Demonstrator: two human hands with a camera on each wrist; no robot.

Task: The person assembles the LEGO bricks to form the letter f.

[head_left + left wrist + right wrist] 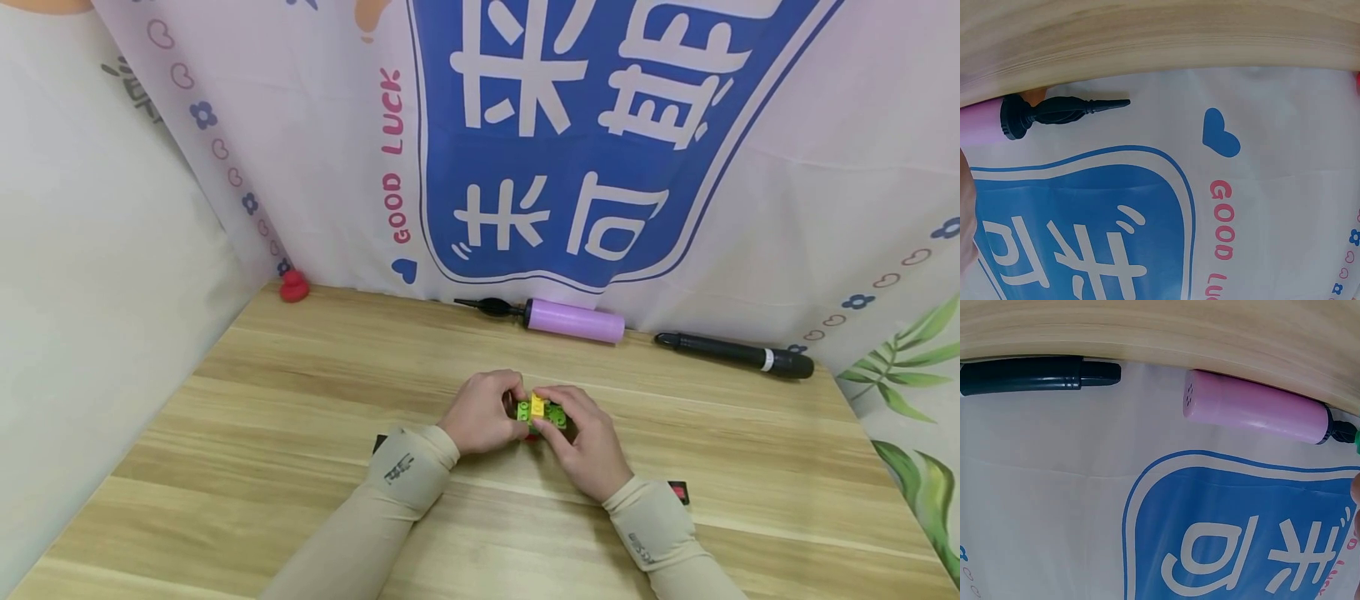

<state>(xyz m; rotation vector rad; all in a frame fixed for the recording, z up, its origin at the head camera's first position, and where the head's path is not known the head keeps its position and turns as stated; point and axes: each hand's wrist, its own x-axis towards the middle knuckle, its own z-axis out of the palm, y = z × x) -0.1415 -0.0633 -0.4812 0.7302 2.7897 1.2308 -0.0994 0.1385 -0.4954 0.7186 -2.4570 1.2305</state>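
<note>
Both hands meet over the middle of the table around a small build of toy bricks (522, 411), green with a yellow brick (537, 407) on it and a bit of red low down. My left hand (483, 417) grips its left side with thumb and fingers. From the right, my right hand (591, 446) pinches the yellow brick between thumb and fingers. A dark green leaf-like piece (557, 415) shows inside the right hand's grasp. Fingers hide much of the build. Only slivers of the hands and a bit of green appear in the wrist views.
Along the back edge of the wooden table (300, 400) lie a purple hand pump (576, 322) with a black nozzle and a black marker-like stick (735, 354). A red rubber duck (294, 287) sits in the back left corner. A printed cloth (322, 167) hangs behind.
</note>
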